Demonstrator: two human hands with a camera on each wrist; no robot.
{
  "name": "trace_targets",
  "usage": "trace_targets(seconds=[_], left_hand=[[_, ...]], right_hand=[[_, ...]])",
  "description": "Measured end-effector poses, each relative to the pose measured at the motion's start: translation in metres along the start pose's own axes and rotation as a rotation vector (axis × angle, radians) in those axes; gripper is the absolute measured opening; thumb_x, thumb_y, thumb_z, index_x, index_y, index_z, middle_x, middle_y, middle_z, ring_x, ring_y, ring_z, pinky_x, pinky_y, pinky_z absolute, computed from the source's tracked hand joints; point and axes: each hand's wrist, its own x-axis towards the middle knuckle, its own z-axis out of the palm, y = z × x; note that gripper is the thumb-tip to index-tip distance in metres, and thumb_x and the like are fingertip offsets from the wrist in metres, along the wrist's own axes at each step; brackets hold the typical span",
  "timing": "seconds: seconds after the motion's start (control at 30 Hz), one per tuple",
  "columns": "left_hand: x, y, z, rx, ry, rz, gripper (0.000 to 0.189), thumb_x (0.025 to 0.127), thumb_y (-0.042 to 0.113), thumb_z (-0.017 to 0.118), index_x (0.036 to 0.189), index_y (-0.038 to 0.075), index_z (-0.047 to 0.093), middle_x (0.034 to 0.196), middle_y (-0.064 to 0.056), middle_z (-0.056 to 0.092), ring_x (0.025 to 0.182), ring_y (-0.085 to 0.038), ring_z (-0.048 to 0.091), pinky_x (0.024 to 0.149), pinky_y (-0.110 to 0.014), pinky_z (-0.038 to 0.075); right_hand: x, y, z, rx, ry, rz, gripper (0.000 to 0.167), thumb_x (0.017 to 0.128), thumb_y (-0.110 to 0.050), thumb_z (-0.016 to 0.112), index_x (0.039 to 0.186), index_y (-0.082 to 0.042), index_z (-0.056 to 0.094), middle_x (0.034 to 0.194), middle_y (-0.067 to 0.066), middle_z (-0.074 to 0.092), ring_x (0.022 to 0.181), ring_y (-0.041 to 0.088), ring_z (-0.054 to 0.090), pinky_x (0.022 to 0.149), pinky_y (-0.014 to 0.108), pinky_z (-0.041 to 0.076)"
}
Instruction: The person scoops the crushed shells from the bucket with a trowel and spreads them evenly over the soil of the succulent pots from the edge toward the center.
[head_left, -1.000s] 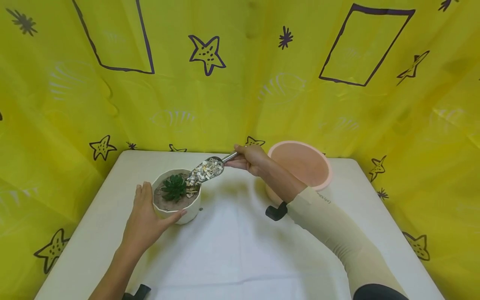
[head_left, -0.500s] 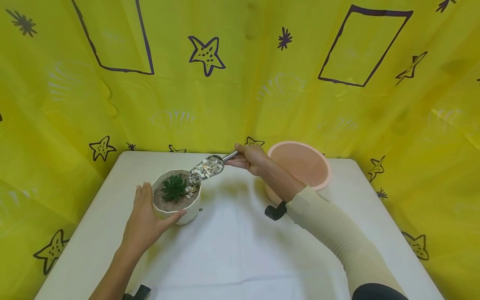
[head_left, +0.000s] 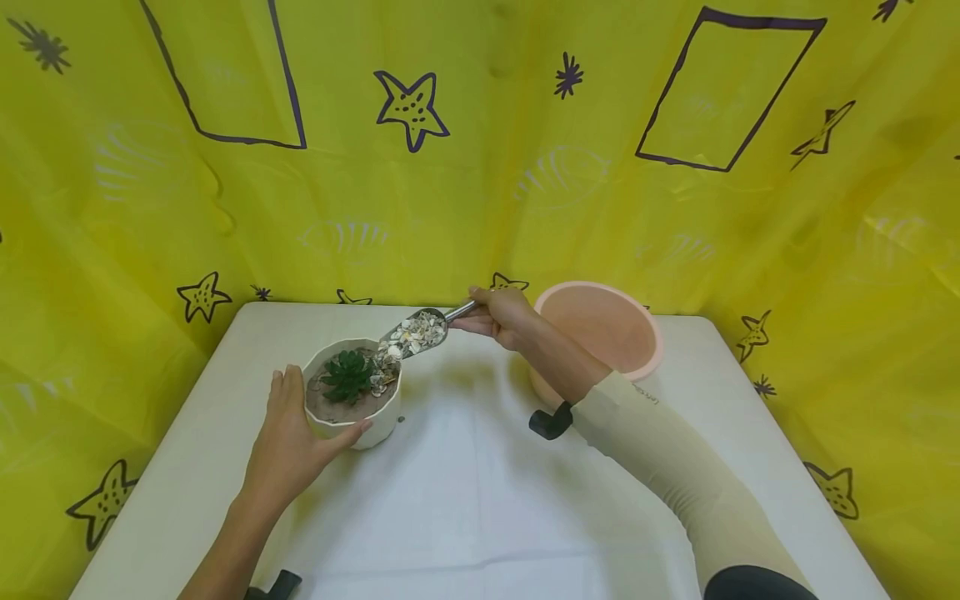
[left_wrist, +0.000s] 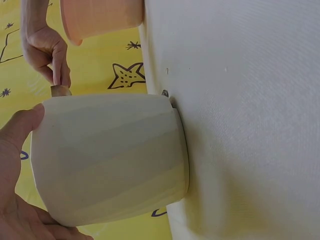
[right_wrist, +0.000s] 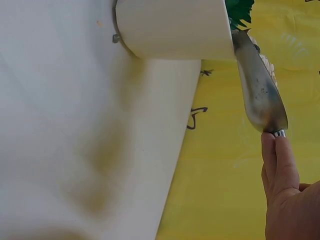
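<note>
A white faceted plant pot [head_left: 381,427] with a dark green succulent [head_left: 348,377] in grey soil stands on the left half of the table. My left hand [head_left: 291,442] holds it by the side, thumb at the front and fingers at the left. In the right wrist view, a metal scoop [right_wrist: 261,92] tilts down with its tip at the pot's rim. My right hand [head_left: 506,317] grips its handle. Whitish stone chips [head_left: 422,332] fill much of the scoop, and some chips [head_left: 384,377] lie in the pot at the succulent's right side.
A pink round tub [head_left: 652,350] stands at the back right, partly behind my right forearm. A small dark chip [head_left: 401,418] lies beside the plant pot. The yellow patterned curtain [head_left: 465,192] hangs behind the white table [head_left: 465,500].
Stone chips have slid off the scoop's tip into the pot, and more lie to the right of the succulent. The scoop tip has lifted slightly. Both hands stay almost still.
</note>
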Motion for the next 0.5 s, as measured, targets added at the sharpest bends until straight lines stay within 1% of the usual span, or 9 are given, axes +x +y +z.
trace_targets(seconds=[0.1,0.3,0.5], left_hand=[[0.0001,-0.0002,-0.0006,-0.001,-0.010,-0.005,0.134,0.082,0.058,0.086,0.164,-0.008,0.003,0.169,-0.035,0.006,0.157,-0.050,0.001,0.112,-0.076,0.027],[0.0002,-0.0010,-0.0019,-0.013,-0.027,-0.003,0.135,0.082,0.057,0.086,0.164,-0.008,0.002,0.169,-0.035,0.005,0.157,-0.050,0.000,0.114,-0.075,0.025],[0.0012,-0.0038,-0.0006,-0.022,-0.002,0.017,0.134,0.082,0.055,0.087,0.165,-0.008,0.004,0.169,-0.036,0.008,0.156,-0.051,0.003,0.112,-0.077,0.027]], right_hand=[[0.0006,-0.0004,0.0001,0.004,0.013,-0.002,0.029,0.114,-0.019,0.050,0.103,0.004,0.062,0.091,0.025,0.075,0.094,0.039,0.074,0.086,0.038,0.058],[0.0012,-0.0012,-0.0006,0.003,0.012,0.001,0.028,0.114,-0.019,0.050,0.103,0.004,0.062,0.088,0.024,0.075,0.088,0.037,0.076,0.083,0.037,0.060],[0.0018,-0.0015,-0.0005,-0.002,0.014,-0.003,0.028,0.114,-0.019,0.050,0.104,0.004,0.062,0.086,0.023,0.075,0.086,0.036,0.076,0.081,0.036,0.061]])
